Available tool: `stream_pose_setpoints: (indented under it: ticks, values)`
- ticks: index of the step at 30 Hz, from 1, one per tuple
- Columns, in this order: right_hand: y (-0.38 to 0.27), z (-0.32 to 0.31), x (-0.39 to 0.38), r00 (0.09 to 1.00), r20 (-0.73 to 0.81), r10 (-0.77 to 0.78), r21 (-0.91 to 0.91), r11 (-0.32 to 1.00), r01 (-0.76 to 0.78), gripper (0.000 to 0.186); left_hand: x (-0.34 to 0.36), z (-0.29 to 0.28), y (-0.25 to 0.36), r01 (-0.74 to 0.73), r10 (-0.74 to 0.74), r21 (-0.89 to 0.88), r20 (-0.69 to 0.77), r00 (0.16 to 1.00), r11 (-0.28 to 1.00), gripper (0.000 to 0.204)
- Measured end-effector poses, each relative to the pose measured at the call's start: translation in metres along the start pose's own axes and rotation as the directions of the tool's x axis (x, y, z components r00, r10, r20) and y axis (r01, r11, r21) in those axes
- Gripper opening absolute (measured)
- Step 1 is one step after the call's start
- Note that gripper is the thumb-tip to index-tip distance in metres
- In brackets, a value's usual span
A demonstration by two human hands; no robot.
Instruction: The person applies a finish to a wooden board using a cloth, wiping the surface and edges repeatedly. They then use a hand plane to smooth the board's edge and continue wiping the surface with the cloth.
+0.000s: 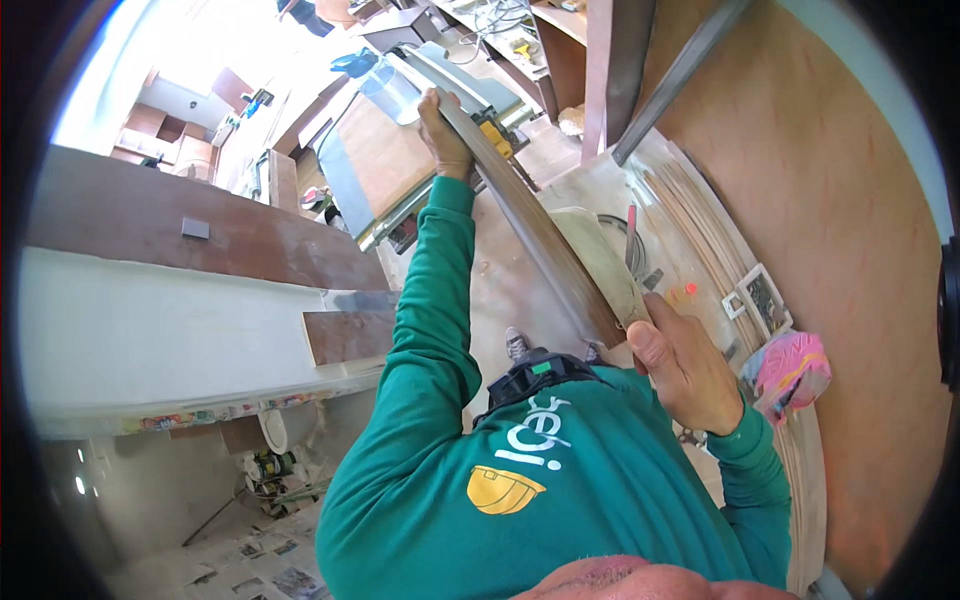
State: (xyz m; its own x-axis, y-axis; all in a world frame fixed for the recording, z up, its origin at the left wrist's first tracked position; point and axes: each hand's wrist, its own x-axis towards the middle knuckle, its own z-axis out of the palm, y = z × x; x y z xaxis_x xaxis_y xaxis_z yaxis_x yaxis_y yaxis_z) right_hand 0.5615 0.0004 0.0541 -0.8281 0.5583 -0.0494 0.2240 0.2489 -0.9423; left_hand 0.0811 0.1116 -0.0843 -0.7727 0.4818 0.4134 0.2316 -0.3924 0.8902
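Note:
My left hand (pixel 442 137) grips the far end of a long brown wooden board (pixel 530 225), which slants down toward my right side. Close to the board's near end, my right hand (pixel 688 362) is closed, thumb on top, around the narrow end of a pale, flat, blade-shaped piece (pixel 598 258). That piece lies along the board's right edge; its exact kind is unclear. Whether my right fingers also touch the board, I cannot tell.
Beyond my left hand stands a work table (pixel 385 155) with a clear plastic container (pixel 390 90) on it. A long white panel (pixel 170 320) lies to the left. At right are long thin strips (pixel 700 225), a pink bag (pixel 788 375) and a large wooden panel (pixel 850 270).

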Motion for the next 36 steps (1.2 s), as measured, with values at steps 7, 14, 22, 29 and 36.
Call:
stream_pose_setpoints:
  ticks: [7,14,22,29,36]
  values:
    - [0.011,-0.004,-0.025,1.0,0.003,0.014,-0.037,0.999,-0.013,0.059,-0.01,0.013,0.031,0.206,-0.198,-0.193,0.06,0.978,0.959,0.049]
    - [0.033,-0.009,-0.091,0.963,-0.245,0.11,0.189,0.98,-0.064,0.069,0.001,0.003,0.035,0.25,-0.209,-0.199,0.206,0.956,0.947,0.058]
    - [0.085,0.032,-0.121,0.713,-0.596,0.37,0.61,0.786,0.101,0.075,0.011,0.001,0.033,0.217,-0.196,-0.154,0.141,0.97,0.964,0.063]
    - [0.135,0.102,-0.147,0.533,-0.672,0.514,0.56,0.824,-0.087,0.033,-0.002,0.015,0.041,0.187,-0.156,-0.13,0.212,0.965,0.974,0.053]
    - [0.202,0.268,-0.186,0.604,-0.415,0.68,0.514,0.724,-0.461,0.032,-0.007,0.029,0.031,-0.008,0.012,-0.029,0.131,0.991,1.0,0.044]
